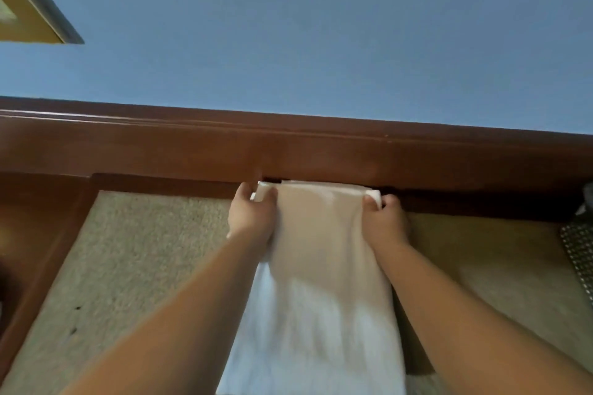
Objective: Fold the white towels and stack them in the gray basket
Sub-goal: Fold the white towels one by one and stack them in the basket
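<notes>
A white towel (316,282) hangs in a long folded strip in the middle of the view, reaching down to the bottom edge. My left hand (252,218) grips its top left corner, fingers curled over the edge. Gripping the top right corner the same way is my right hand (385,223). Both hands hold the towel's top edge up near a brown wooden rail (288,147). At the far right edge a woven gray piece (579,250) shows, perhaps the gray basket; only a sliver is visible.
A beige textured surface (128,266) framed in brown wood lies under my arms. A blue wall (305,26) rises behind the rail, with a framed picture corner (29,6) at the upper left.
</notes>
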The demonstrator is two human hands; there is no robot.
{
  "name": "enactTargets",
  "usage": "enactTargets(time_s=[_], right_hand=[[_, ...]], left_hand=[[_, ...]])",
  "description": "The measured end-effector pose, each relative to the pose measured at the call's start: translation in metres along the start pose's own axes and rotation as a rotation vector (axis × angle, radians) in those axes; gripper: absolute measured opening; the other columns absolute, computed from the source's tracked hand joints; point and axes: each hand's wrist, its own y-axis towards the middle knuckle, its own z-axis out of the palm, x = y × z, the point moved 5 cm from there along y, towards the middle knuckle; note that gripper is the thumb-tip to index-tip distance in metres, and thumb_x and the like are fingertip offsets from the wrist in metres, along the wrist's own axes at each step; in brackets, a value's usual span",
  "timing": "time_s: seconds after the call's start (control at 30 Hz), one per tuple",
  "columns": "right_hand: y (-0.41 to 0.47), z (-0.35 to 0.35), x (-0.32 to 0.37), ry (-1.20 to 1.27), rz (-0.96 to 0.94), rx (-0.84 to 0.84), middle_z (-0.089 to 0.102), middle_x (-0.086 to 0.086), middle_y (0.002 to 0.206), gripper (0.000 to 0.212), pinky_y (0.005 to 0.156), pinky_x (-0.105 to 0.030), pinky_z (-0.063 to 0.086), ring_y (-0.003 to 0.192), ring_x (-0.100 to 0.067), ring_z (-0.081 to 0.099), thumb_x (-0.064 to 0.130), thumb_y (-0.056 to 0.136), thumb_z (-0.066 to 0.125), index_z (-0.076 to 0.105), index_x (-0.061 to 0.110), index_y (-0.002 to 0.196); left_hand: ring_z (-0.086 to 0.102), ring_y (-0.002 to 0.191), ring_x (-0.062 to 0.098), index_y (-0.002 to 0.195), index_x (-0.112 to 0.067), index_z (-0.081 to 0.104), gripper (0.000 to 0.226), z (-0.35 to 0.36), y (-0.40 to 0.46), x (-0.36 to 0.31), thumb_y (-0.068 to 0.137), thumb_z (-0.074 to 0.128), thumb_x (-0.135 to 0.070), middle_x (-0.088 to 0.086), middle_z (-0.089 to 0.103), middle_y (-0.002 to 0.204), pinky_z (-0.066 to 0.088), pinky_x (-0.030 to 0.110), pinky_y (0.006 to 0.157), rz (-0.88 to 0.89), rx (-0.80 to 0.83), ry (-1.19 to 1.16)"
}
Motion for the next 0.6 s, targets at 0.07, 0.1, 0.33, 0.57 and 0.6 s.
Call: enactTargets(time_s=[0.07,0.1,0.33,0.57,0.6], right_hand=[[0.000,-0.002,0.008,-0.012,-0.027,-0.031,0.068,-0.018,0.105,0.032,0.087,-0.044,0.052,0.103,-0.041,0.063,0.048,0.100,0.054,0.054,0.017,0.095],[0.000,-0.004,0.010,-0.026,-0.035,-0.059,0.068,-0.017,0.104,0.032,0.087,-0.045,0.052,0.102,-0.041,0.064,0.049,0.099,0.054,0.056,0.017,0.095],[-0.013,-0.020,0.023,-0.102,0.015,-0.112,0.063,-0.012,0.123,0.031,0.099,-0.048,0.047,0.118,-0.038,0.057,0.054,0.097,0.058,0.056,0.024,0.106],[-0.106,-0.006,0.055,-0.226,-0.309,-0.122,0.028,-0.013,0.158,0.058,0.118,-0.047,0.030,0.144,-0.034,0.029,0.018,0.094,0.053,0.040,0.021,0.151],[-0.112,0.008,0.045,-0.326,-0.346,-0.043,0.019,-0.012,0.167,0.061,0.123,-0.046,0.023,0.152,-0.032,0.020,0.027,0.099,0.045,0.031,0.022,0.159]], left_hand=[[0.064,0.116,0.027,0.140,-0.027,0.053,0.057,0.000,-0.004,-0.005,0.092,0.064,-0.056,-0.006,0.067,0.130,0.050,0.050,0.104,0.019,-0.003,0.007],[0.062,0.123,0.027,0.146,-0.027,0.049,0.062,-0.002,-0.005,-0.008,0.093,0.063,-0.057,-0.006,0.064,0.138,0.047,0.052,0.108,0.041,-0.017,0.010],[0.048,0.135,0.034,0.154,-0.032,0.036,0.060,-0.006,-0.018,-0.024,0.101,0.055,-0.052,0.004,0.057,0.144,0.040,0.054,0.111,0.013,-0.134,0.195],[0.042,0.139,0.031,0.145,-0.025,0.053,0.042,0.012,-0.090,-0.033,0.104,0.047,-0.032,0.005,0.048,0.153,0.038,0.048,0.106,0.752,-0.080,0.599],[0.026,0.154,0.027,0.156,-0.029,0.041,0.049,0.019,-0.086,-0.017,0.107,0.038,-0.037,0.002,0.032,0.167,0.027,0.045,0.120,0.731,0.044,0.709]])
